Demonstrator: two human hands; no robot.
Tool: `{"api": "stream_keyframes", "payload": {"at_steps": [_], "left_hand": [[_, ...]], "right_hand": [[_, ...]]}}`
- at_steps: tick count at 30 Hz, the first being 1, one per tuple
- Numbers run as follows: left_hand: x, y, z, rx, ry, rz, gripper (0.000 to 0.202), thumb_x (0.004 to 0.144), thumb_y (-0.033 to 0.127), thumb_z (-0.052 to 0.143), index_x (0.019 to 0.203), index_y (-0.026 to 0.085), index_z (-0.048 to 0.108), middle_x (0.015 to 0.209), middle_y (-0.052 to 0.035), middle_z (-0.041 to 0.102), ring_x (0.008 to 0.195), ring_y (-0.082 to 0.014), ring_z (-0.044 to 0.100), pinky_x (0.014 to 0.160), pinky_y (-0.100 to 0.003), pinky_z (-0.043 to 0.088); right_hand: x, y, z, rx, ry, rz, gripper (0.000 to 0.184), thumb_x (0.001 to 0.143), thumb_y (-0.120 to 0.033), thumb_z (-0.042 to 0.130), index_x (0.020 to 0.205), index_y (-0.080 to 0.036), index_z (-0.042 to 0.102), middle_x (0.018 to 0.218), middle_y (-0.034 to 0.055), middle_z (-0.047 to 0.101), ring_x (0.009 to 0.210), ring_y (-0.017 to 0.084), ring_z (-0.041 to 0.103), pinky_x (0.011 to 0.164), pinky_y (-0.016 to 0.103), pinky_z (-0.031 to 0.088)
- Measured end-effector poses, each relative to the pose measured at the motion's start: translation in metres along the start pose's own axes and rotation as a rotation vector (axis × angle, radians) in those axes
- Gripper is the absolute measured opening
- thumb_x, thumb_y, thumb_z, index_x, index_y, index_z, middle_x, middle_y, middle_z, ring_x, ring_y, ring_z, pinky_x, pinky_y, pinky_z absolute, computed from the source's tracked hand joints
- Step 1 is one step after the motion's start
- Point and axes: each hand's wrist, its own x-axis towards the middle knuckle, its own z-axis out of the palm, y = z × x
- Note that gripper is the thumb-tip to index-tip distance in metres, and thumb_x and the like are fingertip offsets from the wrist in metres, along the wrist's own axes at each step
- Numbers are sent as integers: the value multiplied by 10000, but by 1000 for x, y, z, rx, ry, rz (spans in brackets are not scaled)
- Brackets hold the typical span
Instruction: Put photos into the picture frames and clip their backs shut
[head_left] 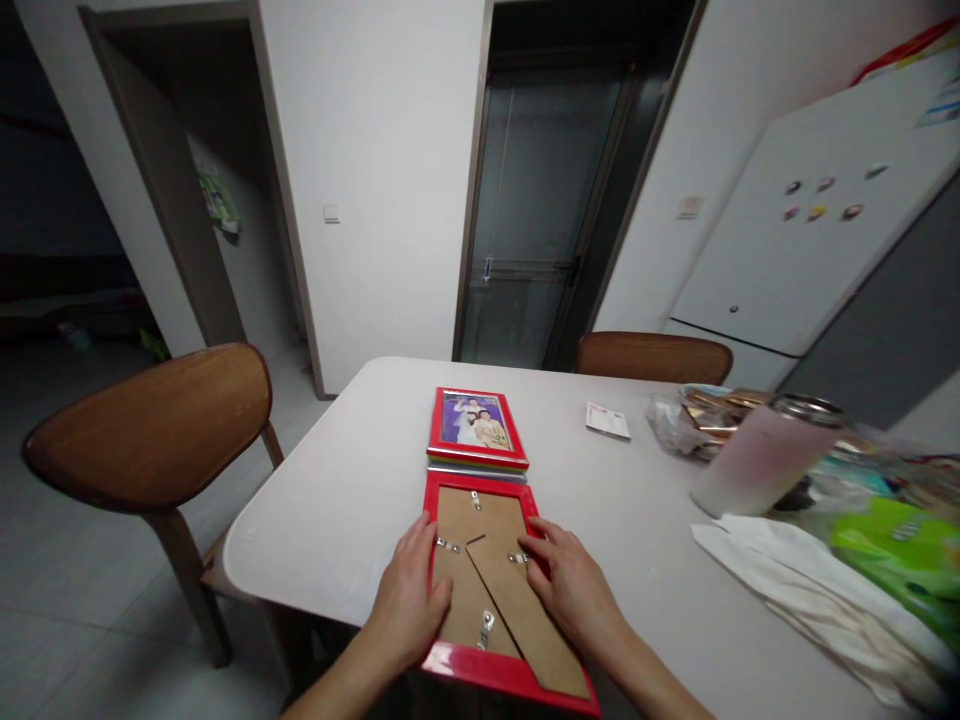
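Note:
A red picture frame (451, 655) lies face down before me, its brown backing board (461, 610) and slanted stand leg (525, 620) facing up. Metal clips sit near all its sides. My left hand (409, 590) grips the left edge, thumb over the backing. On the opposite side, my right hand (574, 585) holds the right edge, with its fingers by the right clip (517, 558). The frame's near end reaches past the table's front edge. Just beyond it is a stack of frames, topped by a red one with a photo (476, 420) facing up.
On the white table (322, 500), a small printed card (607, 420) lies right of the stack. Further right are a pink-and-white tumbler (765, 455), white gloves or cloth (810, 600), a green packet (892, 550) and plastic bags. Wooden chairs (157, 430) stand left and behind.

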Motion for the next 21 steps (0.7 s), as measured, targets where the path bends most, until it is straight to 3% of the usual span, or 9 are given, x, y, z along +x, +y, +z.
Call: {"api": "stream_keyframes", "payload": {"at_steps": [9,15,18,21], "left_hand": [[-3,-4,5,-42,39,-2,541,652,88,399,1192,47,401,1263,-143,399,1167,-205,350,997,-340,269],[-2,-6,4,-64,73,11,545,638,69,400,1182,51,413,1243,-150,424,1149,-218,376,989,-356,287],[-3,-6,5,-72,84,9,551,633,62,402,1184,78,413,1240,-132,432,1145,-210,382,988,-352,292],[-4,-8,7,-62,92,22,543,647,61,397,1189,77,402,1246,-133,424,1148,-204,379,987,-359,294]], "right_hand": [[2,-3,0,0,-18,-12,284,738,-194,396,905,-172,625,1042,82,543,924,180,507,815,276,384],[4,-7,-6,-43,-35,7,290,759,-203,367,940,-189,594,951,57,557,808,154,530,691,245,402],[9,-18,-8,-125,7,2,290,763,-227,395,974,-178,588,907,74,583,802,190,510,692,290,381],[16,-45,1,-91,52,-123,265,769,-256,429,957,-180,600,940,81,587,890,213,471,766,316,343]]}}
